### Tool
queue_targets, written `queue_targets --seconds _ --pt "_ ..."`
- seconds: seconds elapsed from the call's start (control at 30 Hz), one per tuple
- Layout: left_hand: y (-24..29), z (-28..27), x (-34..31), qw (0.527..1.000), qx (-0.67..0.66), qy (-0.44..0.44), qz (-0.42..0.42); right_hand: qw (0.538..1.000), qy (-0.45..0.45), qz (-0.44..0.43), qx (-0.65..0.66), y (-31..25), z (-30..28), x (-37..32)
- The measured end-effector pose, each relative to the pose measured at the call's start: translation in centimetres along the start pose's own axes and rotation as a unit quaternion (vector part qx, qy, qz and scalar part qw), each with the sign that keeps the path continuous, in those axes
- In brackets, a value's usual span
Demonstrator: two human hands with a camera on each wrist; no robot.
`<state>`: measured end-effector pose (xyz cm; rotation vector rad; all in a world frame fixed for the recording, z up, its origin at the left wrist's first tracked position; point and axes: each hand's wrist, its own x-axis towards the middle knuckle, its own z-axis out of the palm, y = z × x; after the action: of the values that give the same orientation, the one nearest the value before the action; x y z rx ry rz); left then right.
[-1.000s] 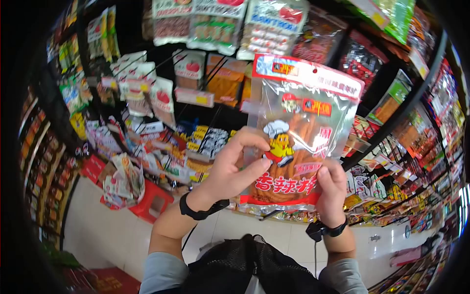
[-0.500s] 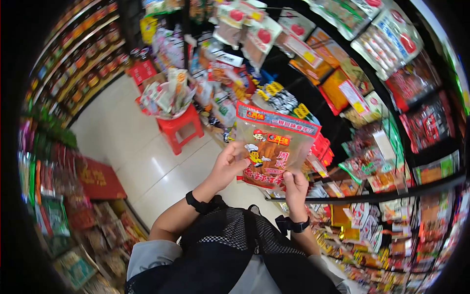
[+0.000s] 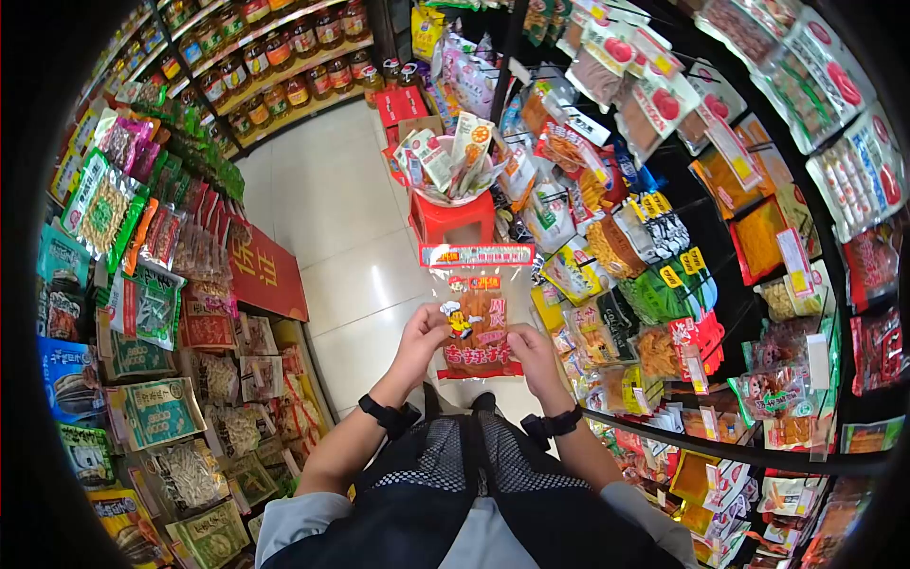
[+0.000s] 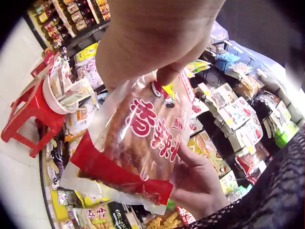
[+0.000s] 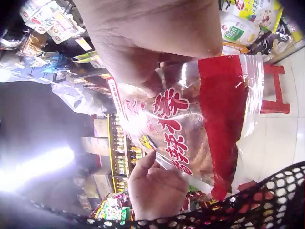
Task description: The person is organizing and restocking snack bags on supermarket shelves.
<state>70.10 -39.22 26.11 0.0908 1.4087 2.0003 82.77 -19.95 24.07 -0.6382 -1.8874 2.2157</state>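
A clear snack packet with red bands [image 3: 477, 327] is held upright in front of the body in the head view. The left hand [image 3: 420, 343] pinches its left edge, thumb on the front, and the right hand [image 3: 536, 360] pinches the lower right edge. In the left wrist view the packet [image 4: 138, 138] shows its printed front, with the right hand [image 4: 198, 183] at its far edge. In the right wrist view the left hand [image 5: 157, 191] grips the opposite side of the packet [image 5: 190, 119]. The fingers behind the packet are mostly hidden.
A red stool [image 3: 453, 216] bears a basin of packets [image 3: 455, 171] ahead. Hanging snack racks line the right, with a black rail [image 3: 720, 453] nearby. Packets and a red box [image 3: 265, 275] stand left; jars [image 3: 275, 90] fill the shelves behind. Tiled floor [image 3: 351, 256] lies between.
The head view has swung left from the hanging rack towards the aisle and jar shelves. Both hands keep hold of the packet, which now appears lower and smaller, more upright in view.
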Motion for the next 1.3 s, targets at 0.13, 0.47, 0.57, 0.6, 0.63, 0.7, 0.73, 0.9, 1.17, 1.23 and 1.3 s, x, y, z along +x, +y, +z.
queue_targets --seconds 0.13,0.47,0.57,0.6,0.63,0.7,0.73,0.9,1.17,1.23,1.3 --pt "1.9 -4.9 2.5 1.000 -0.011 -0.001 0.002 0.998 -0.027 0.044 0.044 -0.2 4.1 4.6" --pt "11.2 -20.2 11.4 0.998 -0.045 0.036 -0.026 0.990 -0.070 0.107 0.057 -0.2 19.4 19.0" --pt "12.5 -23.6 14.6 0.999 -0.042 0.028 -0.021 0.991 -0.058 0.115 0.041 -1.2 22.4 21.8" --pt "13.5 -24.2 15.5 0.999 -0.039 0.022 -0.025 0.991 -0.049 0.116 0.038 -1.6 23.2 22.7" --pt "14.3 -24.5 16.5 0.999 -0.037 0.014 -0.029 0.992 -0.038 0.116 0.038 -1.9 23.7 23.4" --pt "15.4 -24.9 18.7 0.999 -0.032 -0.003 -0.039 0.992 -0.017 0.117 0.038 -2.6 24.2 24.6" --pt "15.7 -25.0 19.9 0.999 -0.029 -0.012 -0.043 0.992 -0.016 0.110 0.052 -2.4 24.0 25.5" --pt "17.6 -24.9 26.7 0.998 -0.011 -0.040 -0.047 0.991 0.023 0.098 0.086 -2.0 23.7 30.4" --pt "21.2 -26.0 39.8 0.993 0.082 -0.063 -0.053 0.985 0.061 0.100 0.127 -2.7 23.8 42.0" --pt "23.6 -24.6 42.4 0.989 0.104 -0.062 -0.082 0.983 0.074 0.111 0.128 -4.1 23.5 44.5" --pt "24.5 -23.9 46.0 0.986 0.119 -0.080 -0.089 0.981 0.084 0.109 0.137 -3.8 22.5 47.4"
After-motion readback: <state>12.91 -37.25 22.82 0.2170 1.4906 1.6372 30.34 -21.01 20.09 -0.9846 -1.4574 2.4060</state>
